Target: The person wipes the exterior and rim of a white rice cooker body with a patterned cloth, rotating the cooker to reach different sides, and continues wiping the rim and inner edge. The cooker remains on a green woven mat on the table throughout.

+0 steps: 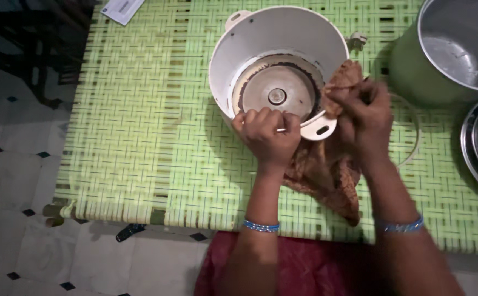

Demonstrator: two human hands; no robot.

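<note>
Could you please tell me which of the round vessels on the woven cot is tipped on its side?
The white cooker body, held at its rim by the left hand. The green-sided steel pot stands upright, its mouth facing up.

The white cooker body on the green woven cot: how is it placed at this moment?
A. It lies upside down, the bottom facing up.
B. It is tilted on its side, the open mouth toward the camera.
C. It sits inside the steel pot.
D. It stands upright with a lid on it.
B: the white cooker body is tipped so its round inner plate shows, while the left hand grips its lower rim and the right hand presses a brown cloth against its side.
</note>
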